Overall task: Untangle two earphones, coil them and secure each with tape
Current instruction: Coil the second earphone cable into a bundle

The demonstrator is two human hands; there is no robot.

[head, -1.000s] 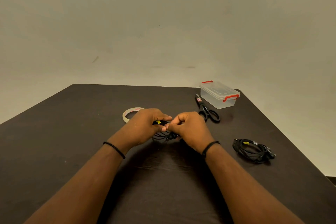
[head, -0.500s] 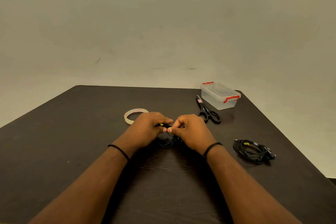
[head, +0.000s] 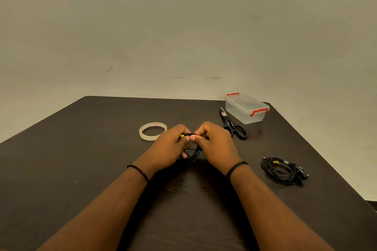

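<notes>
**Hands closed in on the coil**

Since the earlier frames the hands had drawn closer, thumbs nearly meeting. The left hand (head: pixel 169 146) and right hand (head: pixel 214 142) pinched the held earphone coil (head: pixel 190 152), its loop hanging downward over the table (head: pixel 81 159). The second earphone coil (head: pixel 283 170) lay flat at right. Farther off sat the tape roll (head: pixel 153 131), scissors (head: pixel 234 126) and box (head: pixel 246 111).

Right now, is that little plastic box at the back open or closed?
Closed. The clear plastic box has its lid seated flat on top, with both red clips down over the ends.
</notes>
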